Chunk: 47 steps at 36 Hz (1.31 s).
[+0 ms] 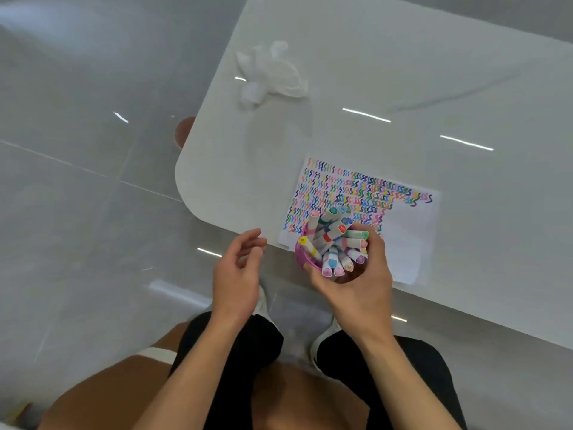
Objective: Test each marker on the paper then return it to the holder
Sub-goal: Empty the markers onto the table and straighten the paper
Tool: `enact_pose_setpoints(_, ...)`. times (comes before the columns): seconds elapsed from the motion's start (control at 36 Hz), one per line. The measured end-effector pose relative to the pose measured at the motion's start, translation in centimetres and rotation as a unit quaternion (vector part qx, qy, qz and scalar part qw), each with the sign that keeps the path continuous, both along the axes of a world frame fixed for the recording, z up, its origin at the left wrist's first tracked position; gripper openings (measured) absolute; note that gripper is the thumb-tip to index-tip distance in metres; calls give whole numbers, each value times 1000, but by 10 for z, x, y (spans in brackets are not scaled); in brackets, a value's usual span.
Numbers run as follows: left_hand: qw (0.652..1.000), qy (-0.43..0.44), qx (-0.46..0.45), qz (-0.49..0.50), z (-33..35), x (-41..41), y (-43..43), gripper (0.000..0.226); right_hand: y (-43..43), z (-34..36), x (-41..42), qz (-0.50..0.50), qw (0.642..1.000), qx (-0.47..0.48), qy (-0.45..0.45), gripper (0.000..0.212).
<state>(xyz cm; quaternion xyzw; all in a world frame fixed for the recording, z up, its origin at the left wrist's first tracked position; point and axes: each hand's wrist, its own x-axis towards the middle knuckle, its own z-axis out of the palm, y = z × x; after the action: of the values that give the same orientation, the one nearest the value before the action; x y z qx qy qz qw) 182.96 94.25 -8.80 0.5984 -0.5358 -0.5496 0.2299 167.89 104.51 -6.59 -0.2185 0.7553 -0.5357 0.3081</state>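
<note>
The person sits at the corner of a glossy white counter [403, 88]; the right hand [356, 290] grips a round pink plastic holder [300, 256], fingers curled round its far side and thumb at the near rim; the holder is packed with white-barrelled markers [333, 243] with coloured caps, their ends fanning out toward me. It sits at the counter's near edge, over the near left corner of a white sheet of paper [409, 243] crowded with rows of coloured squiggles; whether it rests there or is lifted, I cannot tell. The left hand [237, 274] hovers just left of the holder, off the counter, fingers loosely bent, holding nothing; a crumpled white tissue [269, 72] lies farther back on the counter.
</note>
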Motion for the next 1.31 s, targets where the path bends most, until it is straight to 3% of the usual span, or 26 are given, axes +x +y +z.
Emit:
enact_pose_setpoints(0.28, 996, 46, -75, -2, -75, 8, -15, 28, -22, -75, 20, 14, 996, -86, 20, 68)
enact_pose_setpoints(0.47, 992, 68, -107, 7, -106, 15, -15, 28, -30, -96, 36, 3, 994, -107, 35, 71)
enact_pose_setpoints(0.67, 988, 91, -124, 25, -110, 15, -6, 32, -44, -94, 41, 8, 993, -111, 33, 83)
enact_pose_setpoints(0.89, 985, 90, -141, 39, -101, 9, -22, 35, -87, -88, 36, 24, 992, -106, 66, 67)
enact_pose_setpoints(1.14, 983, 91, -155, 43, -104, -5, -50, 37, -129, -104, 25, 18, 992, -93, 81, 83)
enact_pose_setpoints(1.31, 982, 94, -156, 39, -113, -9, -54, 38, -137, -115, 23, 18, 991, -81, 109, 76)
